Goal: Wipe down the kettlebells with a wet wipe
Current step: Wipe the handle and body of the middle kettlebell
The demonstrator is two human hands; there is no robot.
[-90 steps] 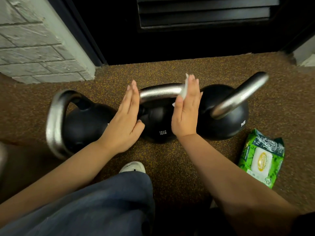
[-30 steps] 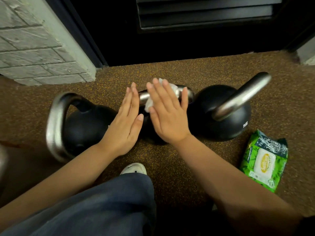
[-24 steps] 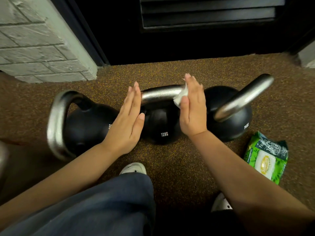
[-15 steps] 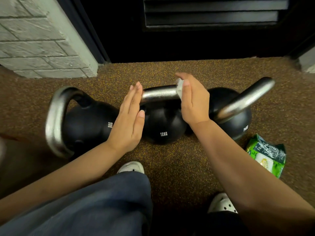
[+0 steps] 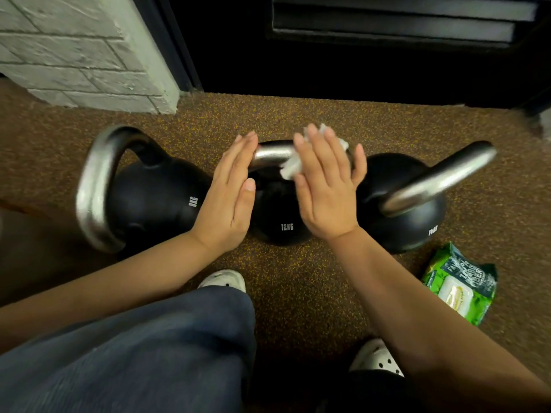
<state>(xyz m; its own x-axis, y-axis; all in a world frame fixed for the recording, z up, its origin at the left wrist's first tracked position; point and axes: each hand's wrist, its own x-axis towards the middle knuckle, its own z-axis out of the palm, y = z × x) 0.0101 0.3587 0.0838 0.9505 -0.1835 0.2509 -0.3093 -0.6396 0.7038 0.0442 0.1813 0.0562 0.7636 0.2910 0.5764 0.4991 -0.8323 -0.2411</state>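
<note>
Three black kettlebells with steel handles stand in a row on the speckled brown floor: a left one [image 5: 155, 198] marked 8KG, a middle one [image 5: 283, 225] marked 12KG, and a right one [image 5: 414, 216]. My right hand [image 5: 328, 186] lies flat over the right part of the middle handle [image 5: 269, 155], pressing a crumpled white wet wipe [image 5: 293, 166] against the steel. My left hand [image 5: 229, 201] rests flat, fingers straight, against the left side of the middle kettlebell and holds nothing.
A green pack of wet wipes [image 5: 460, 287] lies on the floor at the right. A white brick wall corner [image 5: 89, 55] stands at the back left, a dark doorway behind. My knee in blue jeans [image 5: 134, 347] and white shoes [image 5: 223, 280] fill the foreground.
My right hand has turned from gripping over the handle's right end to lying flat on top of it, sliding the wipe leftward along the steel. My left hand has stayed in place.
</note>
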